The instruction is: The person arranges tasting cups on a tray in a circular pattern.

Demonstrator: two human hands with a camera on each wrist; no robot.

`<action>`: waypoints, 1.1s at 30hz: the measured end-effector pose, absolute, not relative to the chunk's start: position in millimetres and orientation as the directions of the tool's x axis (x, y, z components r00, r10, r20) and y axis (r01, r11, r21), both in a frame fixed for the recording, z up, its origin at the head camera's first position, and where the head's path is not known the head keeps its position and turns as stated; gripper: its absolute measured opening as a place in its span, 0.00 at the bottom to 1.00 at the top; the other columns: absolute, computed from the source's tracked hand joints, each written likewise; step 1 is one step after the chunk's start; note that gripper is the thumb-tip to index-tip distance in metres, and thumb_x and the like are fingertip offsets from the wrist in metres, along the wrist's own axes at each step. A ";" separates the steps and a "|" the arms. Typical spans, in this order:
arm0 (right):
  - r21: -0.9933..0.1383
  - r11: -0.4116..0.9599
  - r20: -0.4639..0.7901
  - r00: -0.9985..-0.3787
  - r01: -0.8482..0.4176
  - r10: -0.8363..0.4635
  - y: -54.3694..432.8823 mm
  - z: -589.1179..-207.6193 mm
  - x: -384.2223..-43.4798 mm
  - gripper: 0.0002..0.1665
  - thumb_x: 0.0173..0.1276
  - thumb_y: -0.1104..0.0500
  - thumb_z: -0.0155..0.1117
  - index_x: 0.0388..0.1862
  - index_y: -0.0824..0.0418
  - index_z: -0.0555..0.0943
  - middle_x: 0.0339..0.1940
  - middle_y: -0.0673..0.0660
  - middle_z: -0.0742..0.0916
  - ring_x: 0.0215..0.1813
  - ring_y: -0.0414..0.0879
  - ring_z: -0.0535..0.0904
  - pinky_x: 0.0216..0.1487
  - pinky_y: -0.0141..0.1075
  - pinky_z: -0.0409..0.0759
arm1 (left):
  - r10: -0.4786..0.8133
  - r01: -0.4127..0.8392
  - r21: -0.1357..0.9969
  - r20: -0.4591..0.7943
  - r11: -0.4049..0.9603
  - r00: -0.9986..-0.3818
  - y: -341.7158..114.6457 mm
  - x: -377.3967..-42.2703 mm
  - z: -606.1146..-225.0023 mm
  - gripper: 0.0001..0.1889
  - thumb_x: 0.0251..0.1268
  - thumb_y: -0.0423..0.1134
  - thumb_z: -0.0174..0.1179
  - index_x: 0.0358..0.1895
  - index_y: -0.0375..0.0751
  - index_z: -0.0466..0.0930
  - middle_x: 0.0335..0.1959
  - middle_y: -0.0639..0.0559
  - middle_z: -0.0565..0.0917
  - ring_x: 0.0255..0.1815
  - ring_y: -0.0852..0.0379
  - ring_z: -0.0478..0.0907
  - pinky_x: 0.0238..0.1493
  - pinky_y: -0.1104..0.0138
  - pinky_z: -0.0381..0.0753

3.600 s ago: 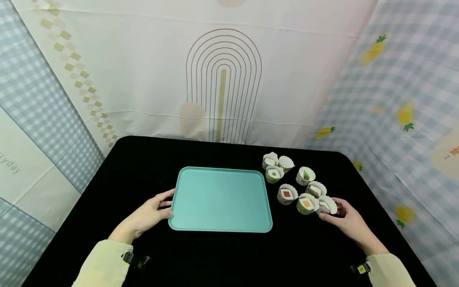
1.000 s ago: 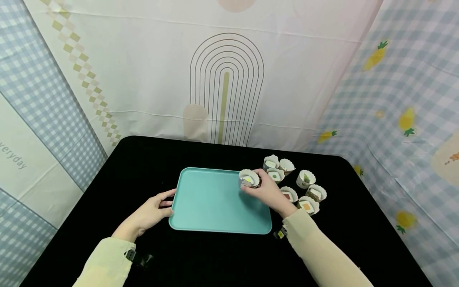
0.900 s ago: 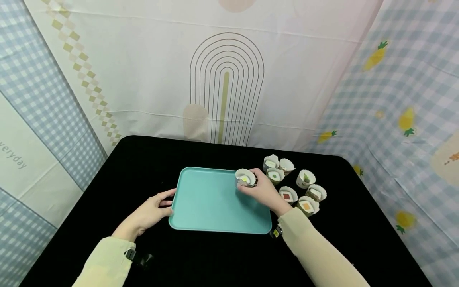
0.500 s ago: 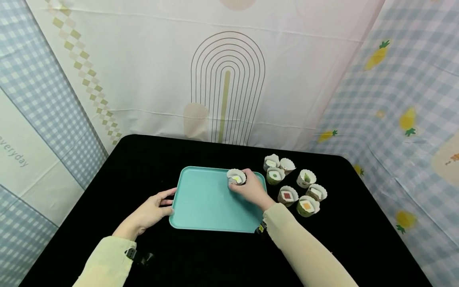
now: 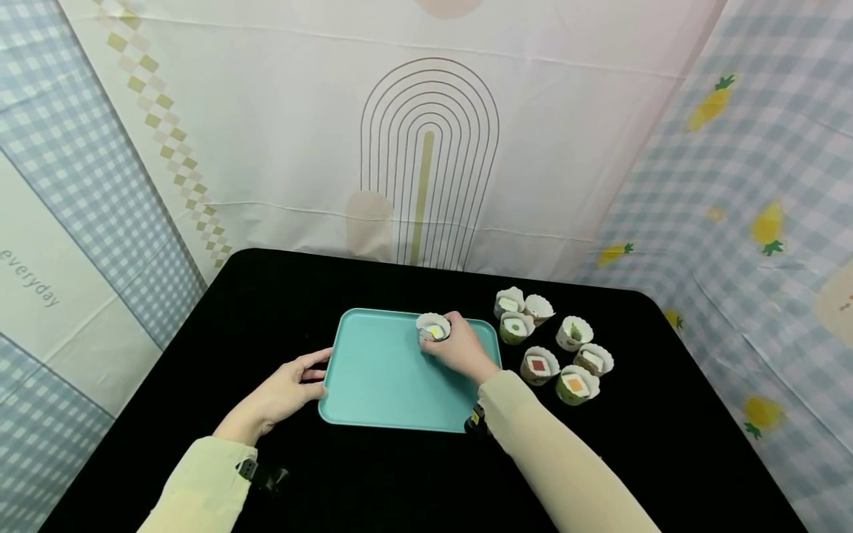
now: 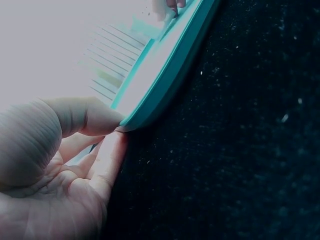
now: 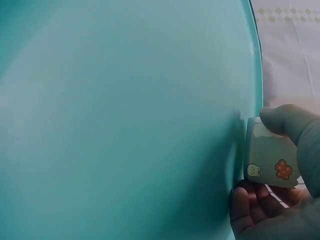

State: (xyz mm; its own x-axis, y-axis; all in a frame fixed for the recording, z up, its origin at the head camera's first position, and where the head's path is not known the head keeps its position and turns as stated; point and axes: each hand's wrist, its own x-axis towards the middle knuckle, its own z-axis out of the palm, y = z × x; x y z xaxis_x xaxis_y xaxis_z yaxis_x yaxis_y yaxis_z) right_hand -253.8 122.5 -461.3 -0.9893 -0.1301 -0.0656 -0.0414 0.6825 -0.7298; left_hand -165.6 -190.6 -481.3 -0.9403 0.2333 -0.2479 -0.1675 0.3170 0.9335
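Observation:
My right hand (image 5: 461, 349) grips a paper cupcake cup (image 5: 433, 323) with a white and yellow piece inside, over the far part of the turquoise tray (image 5: 380, 377). In the right wrist view the cup's side (image 7: 272, 155) shows a small bear and an orange flower print, with the thumb and fingers around it and its base close to the tray surface. At the tray's left edge my left hand (image 5: 286, 392) pinches the rim between thumb and fingertips, as the left wrist view shows at the tray rim (image 6: 155, 95).
Several more paper cups stand right of the tray, among them a cup with a red square (image 5: 538, 366), one with an orange square (image 5: 577, 384) and one with a green sprig (image 5: 574, 333). A black table (image 5: 300, 474) lies beneath; a white patterned curtain (image 5: 280, 148) hangs behind.
The right hand has taken a cup from the right end of the group and carried it left over the tray, slowing lately. The left hand stays on the tray's left rim.

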 end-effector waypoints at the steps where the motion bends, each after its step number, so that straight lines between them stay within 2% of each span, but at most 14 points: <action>1: -0.728 0.685 -0.068 -0.990 -0.038 -0.126 121.1 -461.2 -255.1 0.31 0.58 0.50 0.73 0.55 0.61 0.71 0.46 0.57 0.79 0.43 0.50 0.76 0.45 0.44 0.75 | 0.233 -0.168 0.934 -0.248 0.315 -0.940 -190.6 -165.6 -481.2 0.37 0.63 0.30 0.58 0.75 0.54 0.59 0.64 0.44 0.71 0.65 0.46 0.67 0.60 0.43 0.66; 15: -0.778 0.628 -0.057 -0.993 -0.018 -0.099 111.4 -457.0 -257.0 0.32 0.60 0.57 0.72 0.57 0.64 0.69 0.50 0.60 0.78 0.49 0.52 0.77 0.49 0.46 0.76 | 0.218 -0.189 0.933 -0.262 0.306 -0.940 -188.4 -165.4 -480.9 0.37 0.62 0.30 0.58 0.74 0.55 0.60 0.61 0.45 0.74 0.60 0.49 0.72 0.60 0.45 0.68; 27: -0.778 0.628 -0.081 -0.993 0.006 -0.091 110.4 -453.8 -257.0 0.34 0.60 0.53 0.72 0.60 0.63 0.68 0.51 0.60 0.78 0.50 0.53 0.77 0.50 0.47 0.76 | 0.205 -0.193 0.929 -0.266 0.317 -0.942 -188.3 -165.6 -479.9 0.37 0.61 0.29 0.57 0.74 0.54 0.60 0.59 0.45 0.75 0.58 0.49 0.73 0.57 0.48 0.70; 33: -0.775 0.631 -0.121 -0.987 0.026 -0.107 123.5 -444.7 -253.9 0.40 0.58 0.47 0.73 0.65 0.61 0.67 0.55 0.59 0.77 0.53 0.52 0.75 0.51 0.46 0.74 | 0.206 -0.197 0.927 -0.270 0.319 -0.941 -188.1 -165.5 -479.1 0.37 0.61 0.29 0.57 0.74 0.54 0.60 0.60 0.45 0.74 0.59 0.49 0.72 0.57 0.49 0.71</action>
